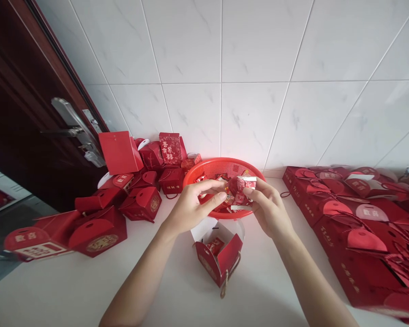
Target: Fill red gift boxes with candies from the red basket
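Observation:
Over a red plastic basket (225, 162), my right hand (271, 209) grips a few wrapped candies (240, 187) in red and white wrappers between thumb and fingers. My left hand (194, 202) meets them from the other side, its thumb and fingertips closed at the edge of the wrappers; a small golden bit shows there. More wrapped candies (221, 206) lie in the basket, partly hidden by my hands. Just below my hands, a red gift box (221, 263) with a cord handle stands with its flaps up. Something in a red wrapper (215, 246) lies inside it.
Several red gift boxes (141, 204) crowd the left of the white table (163, 295). Rows of closed, tied red boxes (341, 236) fill the right side. Behind are a tiled wall (252, 118) and, at left, a dark door with a metal handle (75, 129).

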The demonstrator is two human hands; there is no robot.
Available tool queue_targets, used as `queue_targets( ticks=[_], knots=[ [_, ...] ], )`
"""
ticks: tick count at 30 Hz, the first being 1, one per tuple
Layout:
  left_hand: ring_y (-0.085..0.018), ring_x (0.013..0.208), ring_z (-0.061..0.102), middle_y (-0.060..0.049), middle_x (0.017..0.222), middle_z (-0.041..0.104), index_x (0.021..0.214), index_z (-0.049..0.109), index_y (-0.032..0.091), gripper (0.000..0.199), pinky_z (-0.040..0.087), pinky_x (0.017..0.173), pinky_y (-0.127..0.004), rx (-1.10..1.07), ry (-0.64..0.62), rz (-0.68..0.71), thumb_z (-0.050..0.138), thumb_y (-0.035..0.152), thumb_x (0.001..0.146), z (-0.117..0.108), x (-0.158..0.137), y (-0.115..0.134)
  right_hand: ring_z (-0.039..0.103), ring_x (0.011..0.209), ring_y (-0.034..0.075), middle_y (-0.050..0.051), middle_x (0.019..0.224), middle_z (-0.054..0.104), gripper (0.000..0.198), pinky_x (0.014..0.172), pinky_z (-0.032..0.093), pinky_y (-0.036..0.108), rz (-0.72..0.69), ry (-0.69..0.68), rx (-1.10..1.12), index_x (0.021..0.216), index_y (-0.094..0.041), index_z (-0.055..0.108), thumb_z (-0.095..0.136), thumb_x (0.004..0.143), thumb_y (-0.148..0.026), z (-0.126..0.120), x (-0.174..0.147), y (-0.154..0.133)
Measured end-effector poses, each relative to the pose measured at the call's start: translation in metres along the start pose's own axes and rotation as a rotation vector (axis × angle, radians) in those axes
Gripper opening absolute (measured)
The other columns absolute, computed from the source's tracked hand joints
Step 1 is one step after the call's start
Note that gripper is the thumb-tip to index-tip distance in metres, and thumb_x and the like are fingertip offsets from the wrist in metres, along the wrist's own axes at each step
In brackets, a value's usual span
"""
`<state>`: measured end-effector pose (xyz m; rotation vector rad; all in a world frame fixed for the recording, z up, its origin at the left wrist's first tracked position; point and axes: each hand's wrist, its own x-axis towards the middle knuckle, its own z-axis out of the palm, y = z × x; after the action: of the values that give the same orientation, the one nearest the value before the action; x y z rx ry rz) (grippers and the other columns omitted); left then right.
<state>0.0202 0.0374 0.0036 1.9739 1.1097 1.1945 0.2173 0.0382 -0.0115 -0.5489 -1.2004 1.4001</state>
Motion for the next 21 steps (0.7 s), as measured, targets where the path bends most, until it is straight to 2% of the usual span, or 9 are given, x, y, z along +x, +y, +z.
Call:
queue_targets(
  ticks=[4,7,11,14,16,19,21],
  knots=[
    [-0.024,0.106,0.07,-0.007,0.11,0.076,0.109,0.076,0.02,0.028,0.055,0.096,-0.034,-0.011,0.071,0.037,0.066,0.039,0.091,0.011,0.002,-0.002,0.067,0.109,0.024,0.005,0.118,0.073,0.029,0.093,0.056,0.037,0.021,-0.022,-0.019,0.115,-0.025,0.07,0.072,0.088,-0.032,0.002,-0.001,0.002],
    [-0.021,0.096,0.07,-0.006,0.099,0.077,0.1,0.076,0.019,0.024,0.057,0.088,-0.031,-0.027,0.125,0.032,0.064,0.039,0.092,0.013,0.003,-0.006,0.067,0.111,0.025,0.006,0.12,0.072,0.026,0.089,0.057,0.038,0.018,-0.005,-0.017,0.112,-0.025,0.07,0.072,0.087,-0.035,0.001,-0.001,0.002],
    [-0.019,0.082,0.07,-0.003,0.085,0.074,0.097,0.074,0.017,0.028,0.057,0.076,-0.028,-0.05,0.159,-0.035,0.062,0.041,0.092,0.009,0.003,-0.006,0.068,0.109,0.028,0.008,0.117,0.073,0.027,0.084,0.059,0.039,0.007,0.101,-0.041,0.107,-0.023,0.07,0.073,0.085,-0.039,-0.001,0.001,-0.002],
    [-0.019,0.084,0.07,-0.004,0.088,0.075,0.098,0.074,0.017,0.026,0.056,0.075,-0.027,0.014,0.139,-0.029,0.06,0.037,0.093,0.001,0.003,-0.004,0.069,0.106,0.027,0.008,0.115,0.074,0.03,0.084,0.059,0.039,-0.008,0.161,-0.069,0.105,-0.022,0.071,0.075,0.082,-0.039,-0.003,0.002,-0.006],
    [-0.019,0.087,0.071,-0.004,0.095,0.077,0.101,0.074,0.018,0.024,0.056,0.075,-0.026,0.108,0.049,-0.05,0.058,0.034,0.092,-0.007,0.003,-0.003,0.069,0.104,0.027,0.008,0.112,0.075,0.029,0.084,0.059,0.038,-0.027,0.17,-0.084,0.104,-0.022,0.071,0.076,0.081,-0.038,-0.004,0.002,-0.008],
    [-0.02,0.085,0.072,-0.003,0.099,0.078,0.107,0.075,0.021,0.026,0.056,0.074,-0.027,0.257,-0.259,-0.132,0.059,0.033,0.091,-0.017,0.0,-0.005,0.07,0.099,0.025,0.007,0.105,0.075,0.025,0.082,0.059,0.038,-0.034,0.162,-0.107,0.101,-0.021,0.071,0.076,0.081,-0.036,-0.006,0.002,-0.008],
    [-0.021,0.09,0.073,-0.003,0.103,0.079,0.114,0.074,0.023,0.03,0.057,0.078,-0.029,0.312,-0.388,-0.16,0.059,0.035,0.091,-0.019,-0.001,-0.006,0.07,0.098,0.024,0.006,0.103,0.075,0.024,0.082,0.06,0.038,-0.032,0.136,-0.118,0.102,-0.021,0.07,0.075,0.083,-0.036,-0.007,0.001,-0.007]
  ],
)
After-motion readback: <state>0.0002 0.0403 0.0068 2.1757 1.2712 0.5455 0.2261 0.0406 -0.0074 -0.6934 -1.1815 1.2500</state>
